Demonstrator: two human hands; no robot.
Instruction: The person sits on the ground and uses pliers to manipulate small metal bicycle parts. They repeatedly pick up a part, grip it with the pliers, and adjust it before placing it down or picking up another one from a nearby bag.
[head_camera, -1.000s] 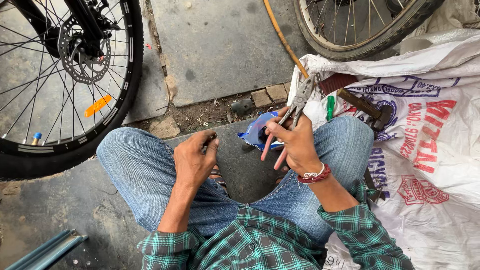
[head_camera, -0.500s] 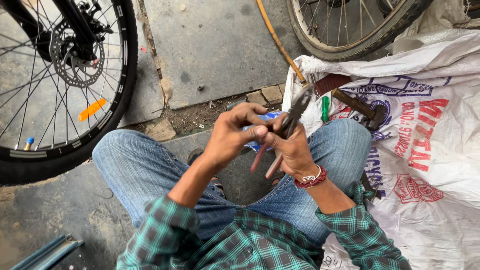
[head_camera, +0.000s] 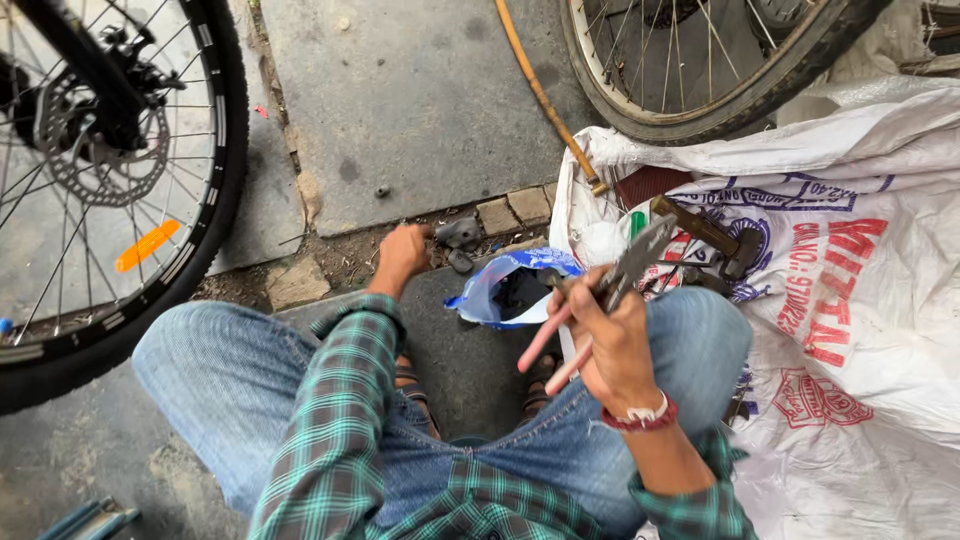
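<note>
You grip one pair of pliers (head_camera: 610, 290) — right hand (head_camera: 615, 345) closed.
Left hand (head_camera: 400, 255) touches one dark part (head_camera: 458, 235) on ground — its grip I cannot tell.

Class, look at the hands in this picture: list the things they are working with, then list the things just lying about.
In hand:
- pliers with pink handles, held in the right hand
- small dark part on the ground, reached by the left hand

Lying about:
- hammer on the white sack
- blue and white bag
- bicycle wheel with disc brake
- second wheel

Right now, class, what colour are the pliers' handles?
Pink, on the pliers in the right hand; head view.
</note>
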